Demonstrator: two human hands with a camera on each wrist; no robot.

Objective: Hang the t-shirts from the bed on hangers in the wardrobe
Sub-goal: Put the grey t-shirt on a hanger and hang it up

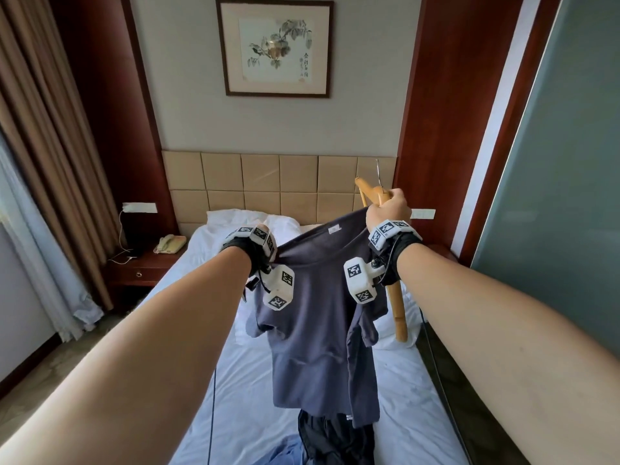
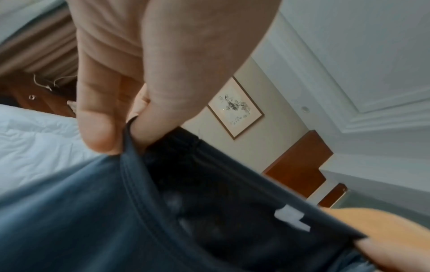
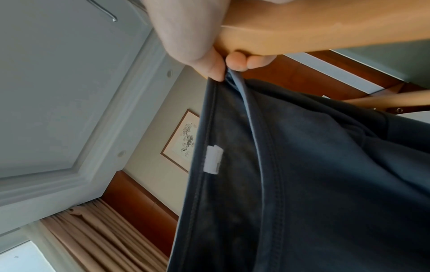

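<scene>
A dark blue-grey t-shirt point(image 1: 312, 330) hangs in the air over the bed point(image 1: 248, 414), stretched between both hands by its collar. My left hand point(image 1: 266, 241) pinches the left side of the collar; in the left wrist view the thumb and fingers point(image 2: 100, 128) squeeze the collar rim of the t-shirt point(image 2: 93, 211). My right hand point(image 1: 389, 209) grips a wooden hanger point(image 1: 397, 310) and the right side of the collar together. Seen from the right wrist, the right hand point(image 3: 223, 68) presses the t-shirt point(image 3: 325, 174) against the hanger point(image 3: 325, 31). The hanger's metal hook point(image 1: 378, 172) points up.
A black garment point(image 1: 335, 437) and a light blue one point(image 1: 285, 454) lie on the bed's near end. Pillows point(image 1: 241, 219) sit by the padded headboard point(image 1: 278, 182). A nightstand with a phone point(image 1: 169, 244) and curtains point(image 1: 43, 162) stand left; a glass panel point(image 1: 553, 196) is right.
</scene>
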